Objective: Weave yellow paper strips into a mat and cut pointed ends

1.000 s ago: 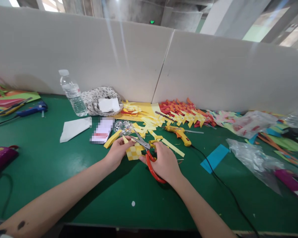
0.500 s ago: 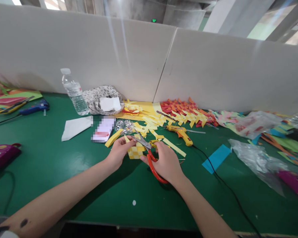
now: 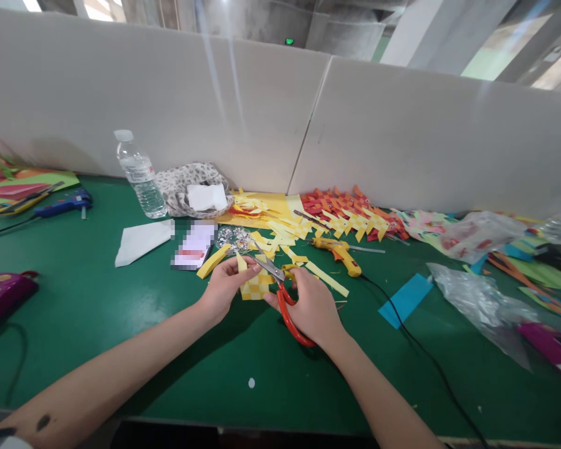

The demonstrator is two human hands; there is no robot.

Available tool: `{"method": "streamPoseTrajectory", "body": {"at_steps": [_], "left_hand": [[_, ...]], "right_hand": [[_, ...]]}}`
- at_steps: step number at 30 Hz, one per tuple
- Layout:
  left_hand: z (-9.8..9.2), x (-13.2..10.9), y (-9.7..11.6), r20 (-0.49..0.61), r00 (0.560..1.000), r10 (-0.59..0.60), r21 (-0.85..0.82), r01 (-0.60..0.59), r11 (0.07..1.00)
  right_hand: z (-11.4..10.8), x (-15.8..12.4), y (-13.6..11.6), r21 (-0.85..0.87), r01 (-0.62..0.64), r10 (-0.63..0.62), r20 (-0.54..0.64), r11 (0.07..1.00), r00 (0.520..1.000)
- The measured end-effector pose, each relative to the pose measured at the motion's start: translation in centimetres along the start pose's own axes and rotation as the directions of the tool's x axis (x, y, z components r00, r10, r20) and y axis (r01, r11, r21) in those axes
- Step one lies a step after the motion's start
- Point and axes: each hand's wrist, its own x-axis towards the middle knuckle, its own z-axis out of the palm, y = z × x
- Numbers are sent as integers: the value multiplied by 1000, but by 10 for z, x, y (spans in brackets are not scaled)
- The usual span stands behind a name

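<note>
My left hand [image 3: 225, 288] pinches the left side of a yellow and pale checkered woven paper piece [image 3: 256, 288], with loose strip ends sticking up at its top. In my right hand [image 3: 314, 304] are red-handled scissors [image 3: 286, 312]. Their metal blades point up and left, across the top of the woven piece and close to my left fingertips. My right fingers also touch the right side of the piece, where a darker yellow strip curls. Yellow paper strips [image 3: 280, 237] lie scattered just beyond my hands.
Beyond my hands lie a yellow glue gun [image 3: 339, 251], red and orange woven pieces [image 3: 336, 206] and a phone [image 3: 195, 243]. A water bottle [image 3: 143, 174] stands at back left. To the right are blue paper [image 3: 406, 300], a black cord [image 3: 418, 346] and plastic bags [image 3: 477, 305].
My hands, the scissors and the woven piece stay almost in place. The blades and left fingertips have shifted very slightly; the whole view moved a little.
</note>
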Motion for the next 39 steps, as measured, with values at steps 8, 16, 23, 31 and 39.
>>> {"method": "streamPoseTrajectory", "body": {"at_steps": [8,16,23,31,39], "left_hand": [[0,1,2,12,999,-30,4,30,1000],[0,-1,4,-13,999,-38,-29,38,999],[-1,-2,5,-20,997,-70,-24,70,997],[-2,-1,5,-12,999,-42,-18,41,999],[-3,-1,5,-15,998,-55,-1,55,998]], "right_hand": [[-1,0,-2,9,-6,6,13,1000,1000],[2,-1,0,3,19,-19,-24,1000,1000],[-1,-3,-4,-6,-19,19,19,1000,1000],[-5,-2,-5,26,-10,8,63,1000,998],[-3,-3,-3,68,-42,37,71,997,997]]}}
